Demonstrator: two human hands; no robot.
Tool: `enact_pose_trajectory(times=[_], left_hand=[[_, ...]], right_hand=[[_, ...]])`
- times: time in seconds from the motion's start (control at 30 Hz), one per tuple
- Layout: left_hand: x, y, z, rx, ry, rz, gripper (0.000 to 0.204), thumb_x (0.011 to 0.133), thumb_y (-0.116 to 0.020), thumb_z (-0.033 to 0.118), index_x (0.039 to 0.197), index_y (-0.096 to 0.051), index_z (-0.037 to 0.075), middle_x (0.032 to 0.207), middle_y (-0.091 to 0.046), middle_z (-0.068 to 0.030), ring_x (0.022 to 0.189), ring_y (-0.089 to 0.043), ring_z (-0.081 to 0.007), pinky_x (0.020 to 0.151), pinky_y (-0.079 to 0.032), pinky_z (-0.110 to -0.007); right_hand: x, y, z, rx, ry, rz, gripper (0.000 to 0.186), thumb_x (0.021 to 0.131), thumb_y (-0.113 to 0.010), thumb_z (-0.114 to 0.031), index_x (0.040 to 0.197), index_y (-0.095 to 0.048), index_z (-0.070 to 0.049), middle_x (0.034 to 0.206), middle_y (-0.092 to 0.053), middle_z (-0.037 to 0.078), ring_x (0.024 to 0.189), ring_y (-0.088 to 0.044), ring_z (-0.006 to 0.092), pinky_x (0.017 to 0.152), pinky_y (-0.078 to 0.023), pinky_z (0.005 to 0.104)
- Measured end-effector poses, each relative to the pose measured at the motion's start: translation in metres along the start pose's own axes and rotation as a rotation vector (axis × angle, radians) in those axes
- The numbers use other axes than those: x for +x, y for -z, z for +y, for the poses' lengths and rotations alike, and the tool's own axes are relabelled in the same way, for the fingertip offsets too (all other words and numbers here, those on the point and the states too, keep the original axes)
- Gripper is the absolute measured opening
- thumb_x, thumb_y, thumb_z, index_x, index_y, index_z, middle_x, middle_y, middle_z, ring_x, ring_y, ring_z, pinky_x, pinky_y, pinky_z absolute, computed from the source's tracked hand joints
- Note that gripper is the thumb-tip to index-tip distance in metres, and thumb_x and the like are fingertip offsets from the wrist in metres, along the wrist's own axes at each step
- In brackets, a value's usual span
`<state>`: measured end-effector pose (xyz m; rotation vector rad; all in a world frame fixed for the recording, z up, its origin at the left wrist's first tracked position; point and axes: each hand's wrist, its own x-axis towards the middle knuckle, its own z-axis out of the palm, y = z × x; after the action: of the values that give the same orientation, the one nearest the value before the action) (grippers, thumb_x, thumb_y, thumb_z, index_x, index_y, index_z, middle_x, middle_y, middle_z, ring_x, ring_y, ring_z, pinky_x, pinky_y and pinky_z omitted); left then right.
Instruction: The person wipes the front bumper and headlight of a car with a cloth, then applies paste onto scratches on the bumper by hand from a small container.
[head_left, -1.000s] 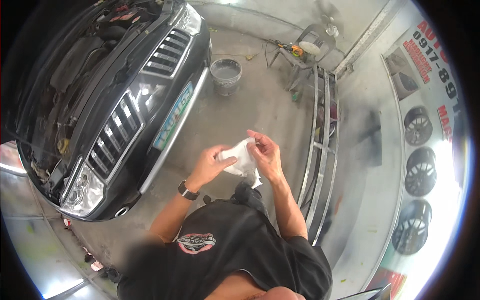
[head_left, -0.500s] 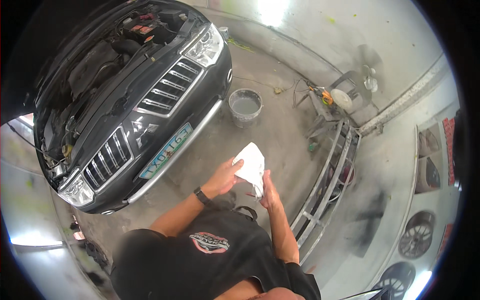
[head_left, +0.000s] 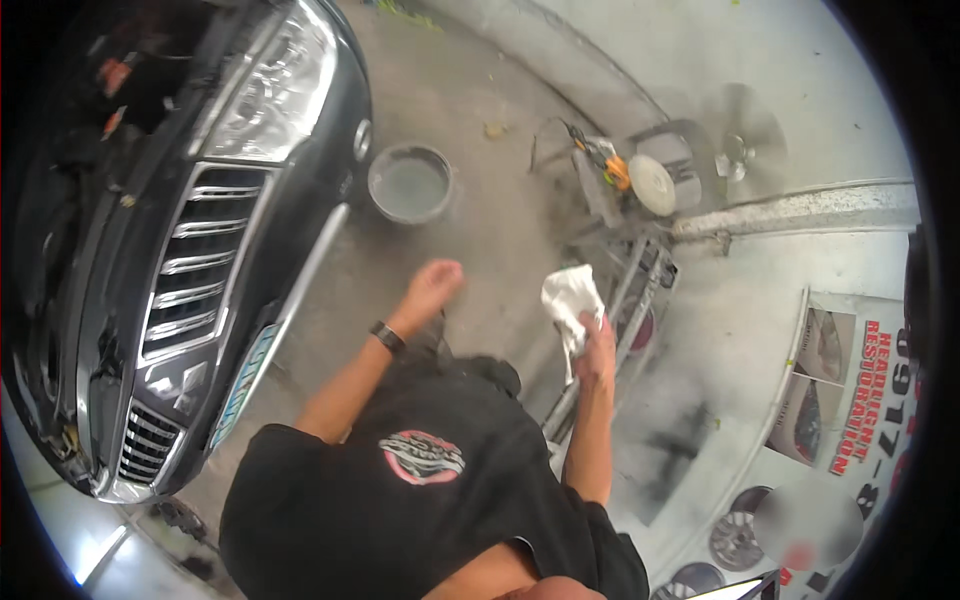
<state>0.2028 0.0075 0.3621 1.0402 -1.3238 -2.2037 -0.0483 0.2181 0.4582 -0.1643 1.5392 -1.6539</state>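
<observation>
Head view: the right hand (head_left: pixel 598 352) clasps a white cloth (head_left: pixel 571 296). The blurred left hand (head_left: pixel 431 288) is empty, half open.

Car (head_left: pixel 200 265) left; bucket (head_left: pixel 412 218) right of car; chair (head_left: pixel 672 152) farther right, polisher (head_left: pixel 612 172) on it; cloth (head_left: pixel 572 298) in right of hands (head_left: pixel 599 352).

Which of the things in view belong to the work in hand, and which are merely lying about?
In use: cloth, gripped by the right hand; the left hand seems empty.

Apparently just around, untouched: bucket, power tool, fan, car (its part is unclear).
</observation>
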Motion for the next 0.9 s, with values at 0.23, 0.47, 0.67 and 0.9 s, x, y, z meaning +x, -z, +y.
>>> enact_pose_trajectory(times=[0.23, 0.47, 0.67, 0.9], left_hand=[[0.051, 0.096, 0.027, -0.021, 0.096, 0.255, 0.039, 0.105, -0.059, 0.038, 0.132, -0.062, 0.011, 0.121, -0.069, -0.0028, 0.107, -0.061, -0.0117, 0.09, -0.049, -0.029], [0.135, 0.104, -0.019, -0.054, 0.376, 0.347, 0.042, 0.106, -0.056, 0.039, 0.135, -0.061, 0.01, 0.124, -0.068, -0.0031, 0.111, -0.06, -0.0127, 0.092, -0.048, -0.03], [0.3, 0.001, -0.036, -0.109, 0.497, 0.326, 0.067, 0.099, -0.064, 0.047, 0.141, -0.053, -0.004, 0.124, -0.068, -0.0143, 0.117, -0.062, -0.0223, 0.103, -0.047, -0.036], [0.439, -0.12, -0.073, 0.346, 0.464, 0.502, 0.118, 0.085, -0.056, 0.078, 0.163, -0.009, 0.004, 0.166, -0.008, -0.0325, 0.152, -0.014, -0.0525, 0.123, -0.017, -0.057]], right_hand=[[0.121, -0.039, -0.067, -0.17, -0.058, 0.087, 0.04, 0.096, -0.058, -0.008, 0.134, -0.056, 0.004, 0.121, -0.068, 0.013, 0.103, -0.069, 0.0237, 0.088, -0.056, 0.0366], [0.276, -0.112, -0.093, -0.304, -0.156, -0.011, 0.037, 0.097, -0.058, -0.01, 0.131, -0.058, 0.005, 0.114, -0.071, 0.014, 0.091, -0.071, 0.0229, 0.074, -0.062, 0.0341], [0.433, -0.129, -0.098, -0.739, -0.122, -0.173, 0.038, 0.097, -0.061, -0.017, 0.129, -0.062, 0.002, 0.114, -0.071, 0.009, 0.098, -0.068, 0.0158, 0.086, -0.055, 0.0307], [0.581, -0.174, -0.089, -0.806, -0.277, -0.354, 0.036, 0.092, -0.06, -0.007, 0.127, -0.065, 0.001, 0.112, -0.069, 0.003, 0.101, -0.061, 0.0119, 0.093, -0.047, 0.0275]])
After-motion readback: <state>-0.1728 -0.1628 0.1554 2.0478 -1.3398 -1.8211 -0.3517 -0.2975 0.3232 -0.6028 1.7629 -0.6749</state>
